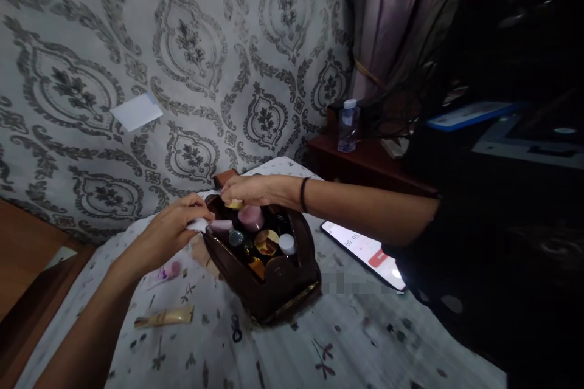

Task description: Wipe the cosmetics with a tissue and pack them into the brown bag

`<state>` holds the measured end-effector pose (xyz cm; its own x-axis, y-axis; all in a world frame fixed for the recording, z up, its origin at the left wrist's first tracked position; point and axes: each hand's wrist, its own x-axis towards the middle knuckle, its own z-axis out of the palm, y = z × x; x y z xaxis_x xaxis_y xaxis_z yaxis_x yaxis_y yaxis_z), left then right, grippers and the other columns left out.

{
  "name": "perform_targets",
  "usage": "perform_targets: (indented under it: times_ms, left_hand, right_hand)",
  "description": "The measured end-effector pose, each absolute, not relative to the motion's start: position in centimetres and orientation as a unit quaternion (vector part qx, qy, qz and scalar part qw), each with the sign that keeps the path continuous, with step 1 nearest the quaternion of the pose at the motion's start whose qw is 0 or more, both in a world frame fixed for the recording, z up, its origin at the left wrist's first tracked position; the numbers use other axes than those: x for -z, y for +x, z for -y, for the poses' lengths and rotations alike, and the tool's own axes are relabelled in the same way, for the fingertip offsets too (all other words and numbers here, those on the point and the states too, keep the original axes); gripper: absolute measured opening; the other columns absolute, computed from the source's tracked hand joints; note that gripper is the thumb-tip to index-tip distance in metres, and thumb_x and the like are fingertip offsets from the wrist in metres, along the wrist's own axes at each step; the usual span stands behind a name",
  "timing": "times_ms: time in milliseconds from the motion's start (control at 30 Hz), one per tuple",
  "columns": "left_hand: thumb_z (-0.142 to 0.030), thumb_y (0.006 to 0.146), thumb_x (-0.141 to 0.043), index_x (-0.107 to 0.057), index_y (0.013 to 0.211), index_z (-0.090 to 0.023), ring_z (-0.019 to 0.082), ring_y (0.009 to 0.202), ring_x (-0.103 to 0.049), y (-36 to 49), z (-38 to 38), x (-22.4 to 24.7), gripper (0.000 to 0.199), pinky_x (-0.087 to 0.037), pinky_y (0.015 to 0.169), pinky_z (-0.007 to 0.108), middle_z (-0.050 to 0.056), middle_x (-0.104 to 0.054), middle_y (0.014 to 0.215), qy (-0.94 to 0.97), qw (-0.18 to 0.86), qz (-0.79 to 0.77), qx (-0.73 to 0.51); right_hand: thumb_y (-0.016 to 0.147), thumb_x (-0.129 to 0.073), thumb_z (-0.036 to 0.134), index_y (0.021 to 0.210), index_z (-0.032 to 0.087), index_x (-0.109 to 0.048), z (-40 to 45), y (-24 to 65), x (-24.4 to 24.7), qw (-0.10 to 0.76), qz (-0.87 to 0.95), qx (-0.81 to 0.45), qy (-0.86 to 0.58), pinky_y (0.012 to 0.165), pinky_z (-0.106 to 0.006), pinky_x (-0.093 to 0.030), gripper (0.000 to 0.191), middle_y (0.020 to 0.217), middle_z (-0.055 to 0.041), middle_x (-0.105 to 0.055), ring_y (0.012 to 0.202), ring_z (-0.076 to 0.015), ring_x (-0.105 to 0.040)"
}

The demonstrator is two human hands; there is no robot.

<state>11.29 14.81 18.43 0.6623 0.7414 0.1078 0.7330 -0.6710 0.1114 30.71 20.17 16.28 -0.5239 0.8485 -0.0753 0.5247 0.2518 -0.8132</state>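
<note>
A dark brown zip bag (283,282) stands unzipped on a patterned sheet, with several bottles and jars inside. Among them are a pink-capped item (250,217), a round gold lid (266,242) and a white cap (287,244). My left hand (176,225) is closed at the bag's left rim, pinching a white piece (198,225) that looks like tissue or cloth. At the bag's far end, my right hand (249,189) is closed on a small yellow item (234,203), just inside the opening.
A gold tube (165,316) and a pink tube (164,273) lie left of the bag. A lit phone (362,253) lies to its right. Behind, a bottle (348,126) stands on a red-brown table (374,157). A white card (137,112) shows against the patterned wall.
</note>
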Motion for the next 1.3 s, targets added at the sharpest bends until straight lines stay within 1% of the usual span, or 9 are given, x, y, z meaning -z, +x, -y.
perform_targets:
  times_ms: [100,200,400,533,600,700,867,1100,1300]
  left_hand:
    - [-0.005,0.074,-0.041,-0.065,0.090,-0.022,0.020,0.098,-0.058,11.2,-14.8,-18.4,0.034,-0.043,0.084,0.028,0.004,-0.059,0.104,0.907,0.036,-0.413,-0.071]
    - [-0.005,0.073,-0.041,-0.064,0.089,-0.022,0.019,0.098,-0.057,11.2,-14.7,-18.5,0.033,-0.042,0.085,0.028,0.004,-0.059,0.105,0.905,0.047,-0.417,-0.073]
    - [-0.010,0.078,-0.041,-0.062,0.084,-0.021,0.019,0.094,-0.058,11.6,-14.7,-18.6,0.024,-0.043,0.080,0.027,0.003,-0.061,0.103,0.904,0.035,-0.421,-0.066]
    - [-0.009,0.076,-0.042,-0.064,0.087,-0.021,0.019,0.094,-0.058,11.8,-15.0,-18.4,0.027,-0.044,0.081,0.028,0.004,-0.060,0.101,0.908,0.026,-0.411,-0.074]
    - [-0.009,0.075,-0.043,-0.064,0.087,-0.021,0.019,0.095,-0.058,12.0,-15.2,-18.3,0.027,-0.044,0.082,0.028,0.004,-0.060,0.101,0.909,0.021,-0.409,-0.081]
    - [-0.007,0.074,-0.042,-0.064,0.086,-0.021,0.019,0.094,-0.057,12.3,-15.3,-18.2,0.029,-0.043,0.082,0.028,0.003,-0.059,0.098,0.911,0.017,-0.405,-0.079]
    - [-0.004,0.074,-0.040,-0.065,0.088,-0.021,0.019,0.095,-0.056,12.3,-15.2,-18.3,0.033,-0.042,0.083,0.029,0.003,-0.059,0.098,0.913,0.020,-0.398,-0.083]
    - [-0.006,0.075,-0.041,-0.063,0.088,-0.021,0.019,0.097,-0.057,12.2,-15.0,-18.3,0.030,-0.043,0.085,0.028,0.003,-0.060,0.101,0.909,0.025,-0.406,-0.089]
    - [-0.008,0.076,-0.042,-0.063,0.091,-0.022,0.019,0.099,-0.056,12.2,-14.9,-18.3,0.029,-0.042,0.085,0.028,0.003,-0.059,0.103,0.904,0.036,-0.417,-0.085]
  right_hand:
    - [0.080,-0.059,0.009,0.073,0.014,-0.059,-20.4,30.8,-15.5,0.173,0.789,-0.398,-0.434,0.049,-0.019,-0.038,0.008,0.066,0.0003,-0.060,0.057,-0.0100,-0.051]
    - [0.080,-0.063,0.016,0.082,0.010,-0.066,-20.8,30.8,-15.1,0.129,0.858,-0.275,-0.415,0.051,-0.021,-0.035,0.006,0.077,-0.0043,-0.066,0.067,-0.0132,-0.057]
    - [0.084,-0.062,0.021,0.103,0.011,-0.071,-21.5,29.8,-13.8,0.113,0.913,-0.111,-0.377,0.065,-0.026,-0.044,0.024,0.097,-0.0127,-0.072,0.090,-0.0238,-0.066]
    - [0.084,-0.057,0.012,0.106,0.012,-0.072,-21.5,29.4,-12.9,0.107,0.919,-0.012,-0.378,0.077,-0.031,-0.049,0.026,0.114,-0.0179,-0.068,0.109,-0.0308,-0.063]
    - [0.084,-0.056,0.009,0.104,0.012,-0.072,-21.4,29.4,-12.9,0.099,0.916,-0.013,-0.388,0.079,-0.031,-0.050,0.026,0.118,-0.0176,-0.067,0.110,-0.0296,-0.063]
    - [0.085,-0.060,0.016,0.106,0.013,-0.071,-21.3,29.7,-13.5,0.063,0.906,-0.073,-0.411,0.077,-0.029,-0.050,0.024,0.108,-0.0149,-0.072,0.103,-0.0273,-0.067]
    - [0.078,-0.072,0.027,0.113,0.013,-0.068,-21.3,30.1,-14.0,0.044,0.897,-0.117,-0.424,0.077,-0.030,-0.050,0.038,0.108,-0.0144,-0.073,0.103,-0.0289,-0.068]
    - [0.075,-0.068,0.018,0.120,0.019,-0.066,-20.8,30.7,-14.2,0.046,0.907,-0.126,-0.400,0.077,-0.029,-0.048,0.044,0.118,-0.0114,-0.070,0.109,-0.0270,-0.065]
    - [0.077,-0.065,0.017,0.115,0.017,-0.066,-21.3,30.8,-14.1,0.082,0.903,-0.145,-0.395,0.070,-0.027,-0.047,0.038,0.110,-0.0112,-0.071,0.102,-0.0259,-0.067]
